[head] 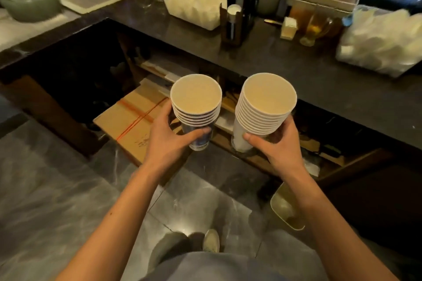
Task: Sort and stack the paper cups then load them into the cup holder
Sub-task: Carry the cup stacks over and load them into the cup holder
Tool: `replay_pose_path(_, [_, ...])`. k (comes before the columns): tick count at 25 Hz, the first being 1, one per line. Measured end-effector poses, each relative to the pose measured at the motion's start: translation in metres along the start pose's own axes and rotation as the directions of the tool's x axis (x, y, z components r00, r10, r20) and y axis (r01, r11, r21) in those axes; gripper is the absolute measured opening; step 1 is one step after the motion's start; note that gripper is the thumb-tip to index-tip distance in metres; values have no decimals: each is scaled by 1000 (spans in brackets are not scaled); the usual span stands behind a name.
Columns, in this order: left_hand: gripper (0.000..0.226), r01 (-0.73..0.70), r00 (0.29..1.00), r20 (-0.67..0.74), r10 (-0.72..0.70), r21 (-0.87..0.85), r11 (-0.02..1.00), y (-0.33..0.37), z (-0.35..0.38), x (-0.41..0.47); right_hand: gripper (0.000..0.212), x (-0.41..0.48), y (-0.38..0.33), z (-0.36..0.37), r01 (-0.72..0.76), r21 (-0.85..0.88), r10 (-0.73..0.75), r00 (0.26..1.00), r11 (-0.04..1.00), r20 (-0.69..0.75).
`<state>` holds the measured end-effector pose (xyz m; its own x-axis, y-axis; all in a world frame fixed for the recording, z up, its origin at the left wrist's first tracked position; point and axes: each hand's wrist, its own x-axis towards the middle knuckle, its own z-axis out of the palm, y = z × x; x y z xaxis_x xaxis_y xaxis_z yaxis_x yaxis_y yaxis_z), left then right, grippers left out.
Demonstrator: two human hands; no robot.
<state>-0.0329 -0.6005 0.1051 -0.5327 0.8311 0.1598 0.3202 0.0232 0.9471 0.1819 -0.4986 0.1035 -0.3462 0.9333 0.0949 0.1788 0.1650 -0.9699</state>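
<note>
My left hand [170,141] grips a short stack of paper cups with blue print [196,100], held upright in front of the counter. A taller stack of white paper cups [266,102] stands in my right hand [277,146], close beside the first stack and apart from it. Both stacks show their open mouths to the camera. The dark cup holder [236,18] stands on the far side of the dark counter [296,70], with white cups in three tiers of slots.
A white basket of lids [194,4] sits left of the holder. A bag of white lids [381,43] and a glass mug [315,27] are at the right. A cardboard box [132,118] lies under the counter; a bin [286,210] stands on the floor.
</note>
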Motion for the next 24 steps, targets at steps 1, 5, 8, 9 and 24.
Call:
replay_pose_path(1, [81,-3,1000,17,4,-7,1000,1,9,23,95,18,3,-3,-12,-3,12,1000,1000,-11])
replay_pose_path(5, [84,-35,994,102,38,-22,999,-9,50,122,98,94,20,-12,-66,-8,65,996,998,-65])
replay_pose_path(8, [86,-38,983,180,45,-46,998,-25,78,196,97,154,34,-10,-103,2,103,987,995,-122])
replay_pose_path(9, [87,-30,978,206,42,-57,998,-32,88,225,96,178,39,-9,-108,-1,107,984,994,-141])
replay_pose_path(24, [92,35,886,464,5,-77,996,-65,240,497,90,394,80,-37,-200,-45,171,916,979,-363])
